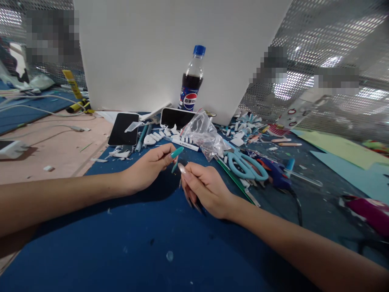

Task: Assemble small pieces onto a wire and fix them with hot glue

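In the middle of the head view, my left hand (150, 167) is closed in a pinch above the blue mat (142, 243). A long teal nail shows at its thumb tip, with a smaller teal piece just below. What the pinch holds, if anything, is too small to tell. My right hand (209, 188) comes in from the right, fingers curled and thumb pressed toward the index finger. Long shiny nails show on it, and its fingertips nearly meet those of my left hand. Whatever lies between its fingers is hidden.
Behind my hands are a cola bottle (191, 87), a phone (124, 129), a second phone (176, 118), a clear plastic bag (206, 136) and a white marker (186, 144). Blue scissors (244, 165), a glue gun (275, 174) and paper sheets (334, 148) lie right. A white board (146, 52) stands behind.
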Demonstrator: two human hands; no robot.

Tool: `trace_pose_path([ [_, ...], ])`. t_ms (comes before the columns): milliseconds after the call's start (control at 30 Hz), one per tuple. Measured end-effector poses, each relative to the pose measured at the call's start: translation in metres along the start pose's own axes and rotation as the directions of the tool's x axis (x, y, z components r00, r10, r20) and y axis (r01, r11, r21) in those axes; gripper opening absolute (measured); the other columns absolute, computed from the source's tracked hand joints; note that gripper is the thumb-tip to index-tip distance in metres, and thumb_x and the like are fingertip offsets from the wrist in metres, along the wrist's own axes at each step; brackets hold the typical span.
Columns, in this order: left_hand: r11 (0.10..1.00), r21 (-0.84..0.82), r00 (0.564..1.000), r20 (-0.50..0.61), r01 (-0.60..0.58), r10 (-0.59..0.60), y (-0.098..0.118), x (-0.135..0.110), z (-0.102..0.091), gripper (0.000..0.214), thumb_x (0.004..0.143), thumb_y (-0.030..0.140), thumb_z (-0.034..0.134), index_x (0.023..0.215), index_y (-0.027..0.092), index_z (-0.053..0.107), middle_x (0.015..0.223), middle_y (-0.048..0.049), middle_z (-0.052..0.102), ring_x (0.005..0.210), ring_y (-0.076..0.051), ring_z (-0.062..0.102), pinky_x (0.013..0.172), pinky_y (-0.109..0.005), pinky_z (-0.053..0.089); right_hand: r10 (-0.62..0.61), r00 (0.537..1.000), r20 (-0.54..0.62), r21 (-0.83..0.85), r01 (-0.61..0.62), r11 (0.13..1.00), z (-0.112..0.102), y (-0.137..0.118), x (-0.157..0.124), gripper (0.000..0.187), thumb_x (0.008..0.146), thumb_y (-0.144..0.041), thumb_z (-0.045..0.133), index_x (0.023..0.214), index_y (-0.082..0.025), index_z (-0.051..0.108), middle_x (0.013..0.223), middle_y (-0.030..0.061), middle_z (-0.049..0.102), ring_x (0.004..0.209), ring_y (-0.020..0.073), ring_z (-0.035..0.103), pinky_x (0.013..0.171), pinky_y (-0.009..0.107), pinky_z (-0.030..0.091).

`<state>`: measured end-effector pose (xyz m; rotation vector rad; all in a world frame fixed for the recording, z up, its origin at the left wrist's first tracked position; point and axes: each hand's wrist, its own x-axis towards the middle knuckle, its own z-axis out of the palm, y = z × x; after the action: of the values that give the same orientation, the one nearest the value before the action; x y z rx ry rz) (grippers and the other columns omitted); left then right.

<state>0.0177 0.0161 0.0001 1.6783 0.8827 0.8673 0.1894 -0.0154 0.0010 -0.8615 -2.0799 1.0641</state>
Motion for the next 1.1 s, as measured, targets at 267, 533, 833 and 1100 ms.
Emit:
trace_pose_path([
  [267, 0.997, 0.077, 1.0, 0.001, -0.005, 0.005, 0.0002, -0.0007, 0.0, 0.022, 0.089, 0.03, 0.037, 0.072, 0.017, 0.043, 0.066, 0.0049, 0.036, 0.059, -0.009, 0.03, 0.057, -0.023, 0.028, 0.053, 0.998, -0.025, 0.079, -0.051, 0.996, -0.0003, -0.0021, 0.0022, 0.034, 0.093, -0.028, 0.034, 0.061, -0.019, 0.041, 0.043, -0.0065, 0.045, 0.036, 0.0049, 0.046, 0.04, 0.017, 0.038],
  [533, 0.997, 0.078, 1.0, 0.014, -0.009, 0.008, -0.0001, -0.001, 0.0003, 0.022, 0.089, 0.032, 0.036, 0.073, 0.018, 0.042, 0.069, 0.0042, 0.037, 0.062, -0.009, 0.033, 0.059, -0.022, 0.031, 0.045, 0.999, 0.022, 0.197, -0.049, 0.979, -0.001, 0.0006, 0.0023, 0.035, 0.094, -0.03, 0.035, 0.06, -0.02, 0.039, 0.041, -0.0075, 0.042, 0.036, 0.0064, 0.045, 0.045, 0.021, 0.04],
  [833, 0.995, 0.093, 0.997, 0.071, -0.03, 0.023, 0.002, -0.0014, 0.0005, 0.023, 0.089, 0.031, 0.036, 0.072, 0.018, 0.043, 0.068, 0.0042, 0.038, 0.064, -0.01, 0.035, 0.061, -0.023, 0.032, 0.018, 0.999, 0.046, 0.125, -0.023, 0.992, -0.0017, -0.0028, 0.0016, 0.032, 0.093, -0.029, 0.033, 0.064, -0.019, 0.042, 0.044, -0.0066, 0.046, 0.036, 0.0057, 0.045, 0.042, 0.019, 0.038],
  [1100, 0.968, 0.252, 0.998, -0.055, -0.02, 0.035, 0.0008, -0.0041, -0.0005, 0.021, 0.09, 0.033, 0.032, 0.08, 0.018, 0.043, 0.07, 0.0028, 0.039, 0.062, -0.011, 0.036, 0.059, -0.024, 0.033, 0.071, 0.998, 0.003, 0.144, -0.07, 0.987, -0.0014, -0.0017, 0.0028, 0.035, 0.093, -0.031, 0.037, 0.061, -0.018, 0.042, 0.043, -0.0066, 0.046, 0.035, 0.0047, 0.045, 0.039, 0.018, 0.037],
])
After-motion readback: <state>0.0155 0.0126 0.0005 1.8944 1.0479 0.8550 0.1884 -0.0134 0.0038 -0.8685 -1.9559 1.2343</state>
